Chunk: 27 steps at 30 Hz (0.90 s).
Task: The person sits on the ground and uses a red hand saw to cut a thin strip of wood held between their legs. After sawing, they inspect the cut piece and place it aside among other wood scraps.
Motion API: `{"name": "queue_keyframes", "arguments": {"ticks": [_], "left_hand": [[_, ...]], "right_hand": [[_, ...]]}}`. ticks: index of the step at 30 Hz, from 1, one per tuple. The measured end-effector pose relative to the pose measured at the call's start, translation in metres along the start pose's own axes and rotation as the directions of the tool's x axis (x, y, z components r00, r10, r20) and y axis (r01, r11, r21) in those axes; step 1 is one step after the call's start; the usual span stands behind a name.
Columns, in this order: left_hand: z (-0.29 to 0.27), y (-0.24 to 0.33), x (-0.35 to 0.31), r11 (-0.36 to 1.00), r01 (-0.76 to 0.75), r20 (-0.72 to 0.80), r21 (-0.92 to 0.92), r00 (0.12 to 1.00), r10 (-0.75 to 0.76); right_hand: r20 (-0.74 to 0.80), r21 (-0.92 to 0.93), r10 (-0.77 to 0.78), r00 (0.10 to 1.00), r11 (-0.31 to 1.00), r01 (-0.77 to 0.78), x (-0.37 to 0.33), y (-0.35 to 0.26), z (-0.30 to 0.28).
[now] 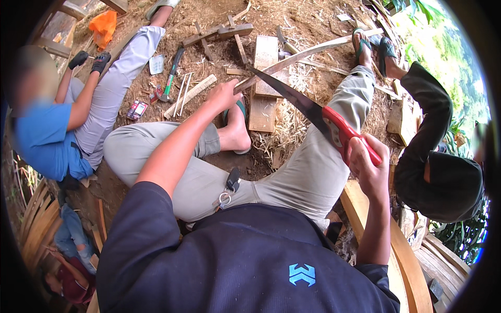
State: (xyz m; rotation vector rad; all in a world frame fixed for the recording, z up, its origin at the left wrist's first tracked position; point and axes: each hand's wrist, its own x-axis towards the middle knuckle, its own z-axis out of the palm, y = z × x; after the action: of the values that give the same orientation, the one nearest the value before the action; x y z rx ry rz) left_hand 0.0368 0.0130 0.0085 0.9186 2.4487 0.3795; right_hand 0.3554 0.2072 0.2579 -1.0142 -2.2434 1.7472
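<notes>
My right hand [369,163] is closed round the red handle [342,133] of a handsaw. Its dark, toothed blade [292,96] tapers away to the far left. Near its tip, the blade passes over a long, thin wooden strip [318,48]; I cannot tell whether they touch. My left hand [223,95] grips the near end of that strip, close to the saw's tip. From there the strip slants to the far right, over a pale wooden block [266,52] and towards a foot in a sandal. A second block [262,112] lies below it.
A hammer [169,78], thin pale sticks [183,94] and a flat wood piece [195,94] lie to the left. Crossed wooden tools [235,32] lie beyond. One gloved person [47,130] sits left, another in dark clothing [443,177] right. Wood shavings [292,117] cover the ground.
</notes>
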Motion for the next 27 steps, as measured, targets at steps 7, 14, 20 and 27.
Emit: {"name": "queue_keyframes", "arguments": {"ticks": [7, 14, 20, 27], "left_hand": [[0.003, 0.006, -0.001, 0.995, 0.063, -0.007, 0.079, 0.998, -0.063], [0.006, 0.003, -0.005, 0.993, 0.075, -0.039, 0.090, 0.997, -0.072], [0.011, 0.003, 0.002, 0.990, 0.107, -0.042, 0.088, 0.994, -0.104], [0.011, 0.000, 0.004, 0.992, 0.097, -0.049, 0.087, 0.994, -0.093]], "right_hand": [[0.049, 0.016, 0.055, 0.997, 0.998, -0.055, 0.012, -0.044, 0.008], [0.100, -0.074, 0.101, 0.990, 0.993, -0.094, 0.067, -0.080, 0.014], [0.188, 0.031, 0.074, 0.979, 0.996, -0.081, 0.094, -0.072, 0.050], [0.100, -0.095, -0.078, 0.992, 0.992, 0.088, 0.091, -0.056, 0.035]]}}
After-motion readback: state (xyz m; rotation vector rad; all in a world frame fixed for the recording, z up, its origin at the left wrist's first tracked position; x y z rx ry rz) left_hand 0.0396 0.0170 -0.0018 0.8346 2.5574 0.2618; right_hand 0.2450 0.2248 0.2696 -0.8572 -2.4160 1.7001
